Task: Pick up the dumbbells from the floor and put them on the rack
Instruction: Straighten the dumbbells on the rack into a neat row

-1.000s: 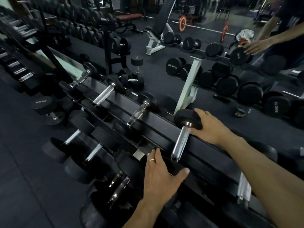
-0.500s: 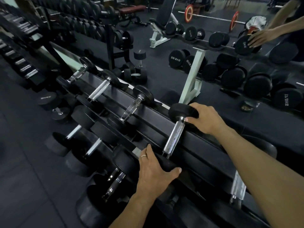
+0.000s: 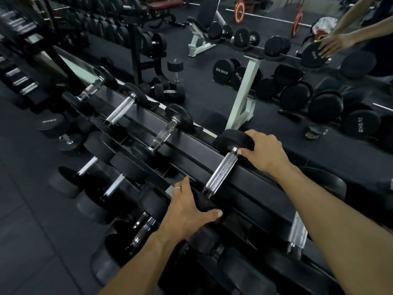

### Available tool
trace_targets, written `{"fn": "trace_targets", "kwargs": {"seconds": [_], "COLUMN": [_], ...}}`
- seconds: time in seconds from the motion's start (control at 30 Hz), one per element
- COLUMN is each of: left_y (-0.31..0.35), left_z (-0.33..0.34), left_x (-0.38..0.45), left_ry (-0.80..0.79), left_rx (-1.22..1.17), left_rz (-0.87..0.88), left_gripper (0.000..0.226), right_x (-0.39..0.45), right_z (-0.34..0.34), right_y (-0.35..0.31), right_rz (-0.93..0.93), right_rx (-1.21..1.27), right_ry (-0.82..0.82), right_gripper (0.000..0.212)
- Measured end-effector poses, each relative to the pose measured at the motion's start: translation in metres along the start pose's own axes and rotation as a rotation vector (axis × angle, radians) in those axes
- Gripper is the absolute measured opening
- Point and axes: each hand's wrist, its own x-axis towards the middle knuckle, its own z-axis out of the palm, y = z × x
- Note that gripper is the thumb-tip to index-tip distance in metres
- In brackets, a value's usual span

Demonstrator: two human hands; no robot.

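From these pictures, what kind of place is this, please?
Most likely a gym weight room: dumbbells lie across a long rack, with a bench and a barbell behind.

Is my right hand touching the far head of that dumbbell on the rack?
Touching. The head view shows the right hand curled over the dumbbell's far head, its thumb lying against the head's inner face beside the handle, with no gap visible.

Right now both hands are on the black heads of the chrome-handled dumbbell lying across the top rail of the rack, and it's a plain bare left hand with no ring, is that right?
Not quite. The head view shows a ring on the left hand. The rest holds: the left hand grips the near black head, the right hand the far head of the chrome-handled dumbbell across the black rack's top rail.
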Motion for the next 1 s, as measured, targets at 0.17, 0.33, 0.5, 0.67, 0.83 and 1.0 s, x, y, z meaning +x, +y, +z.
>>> {"fn": "trace_targets", "kwargs": {"seconds": [0.17,0.33,0.5,0.67,0.83,1.0], "left_y": [0.0,0.001,-0.002,0.006,0.021,0.044], "left_z": [0.002,0.008,0.012,0.027,0.057,0.099], "left_x": [-0.003,-0.027,-0.061,-0.101,-0.131,-0.147], "left_ry": [0.042,0.174,0.238,0.22,0.149,0.071], "left_rx": [0.054,0.081,0.099,0.082,0.073,0.046], "left_rz": [-0.018,0.006,0.077,0.177,0.24,0.236], "left_gripper": [0.128,0.113,0.102,0.097,0.099,0.104], "right_x": [-0.003,-0.02,-0.063,-0.12,-0.164,-0.186], "right_z": [0.002,0.006,0.003,-0.012,-0.027,-0.037], "right_y": [-0.003,-0.003,-0.003,0.002,0.024,0.064], "right_rz": [0.036,0.057,0.038,0.047,0.065,0.062], "right_rx": [0.033,0.148,0.069,-0.037,-0.055,-0.022], "right_ry": [-0.013,-0.081,-0.128,-0.134,-0.087,-0.013], "right_gripper": [0.043,0.062,0.08,0.075,0.071,0.073]}}
